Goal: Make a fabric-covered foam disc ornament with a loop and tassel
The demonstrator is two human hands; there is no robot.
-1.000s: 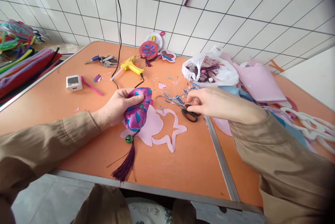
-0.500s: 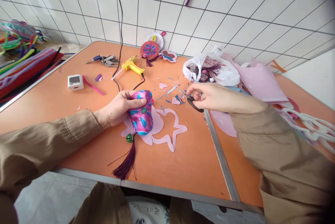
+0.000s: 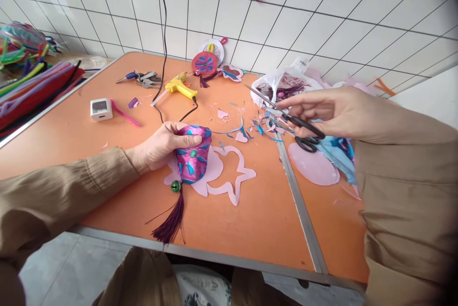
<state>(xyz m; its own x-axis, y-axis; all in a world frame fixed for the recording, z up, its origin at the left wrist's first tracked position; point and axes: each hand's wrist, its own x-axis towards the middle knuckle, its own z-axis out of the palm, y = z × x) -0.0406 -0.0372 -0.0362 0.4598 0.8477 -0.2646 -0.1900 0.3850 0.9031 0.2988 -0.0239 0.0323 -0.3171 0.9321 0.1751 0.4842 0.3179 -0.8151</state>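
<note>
My left hand (image 3: pixel 161 146) pinches the top edge of a shiny purple and blue ornament (image 3: pixel 191 170), thumb in front. A green bell (image 3: pixel 175 186) and a dark purple tassel (image 3: pixel 171 222) hang from its lower end, over the tabletop. Beneath and beside the ornament lie a pink sheet piece (image 3: pixel 215 167) and a pink star-shaped outline (image 3: pixel 235 196). My right hand (image 3: pixel 332 112) holds black-handled scissors (image 3: pixel 302 125) raised over the table, their tips pointing up and left; the handles are partly covered by the fingers.
Paper scraps (image 3: pixel 246 131) lie mid-table. Behind are a yellow glue gun (image 3: pixel 179 87) with a cord, keys (image 3: pixel 148 79), a white box (image 3: pixel 101 109), finished ornaments (image 3: pixel 204 63) and a plastic bag (image 3: pixel 265 87). A pink oval (image 3: pixel 315 165) lies right of the metal seam (image 3: pixel 295 191).
My right hand has moved right and up with the scissors, away from the scraps. My left hand still holds the ornament, which has tilted slightly.
</note>
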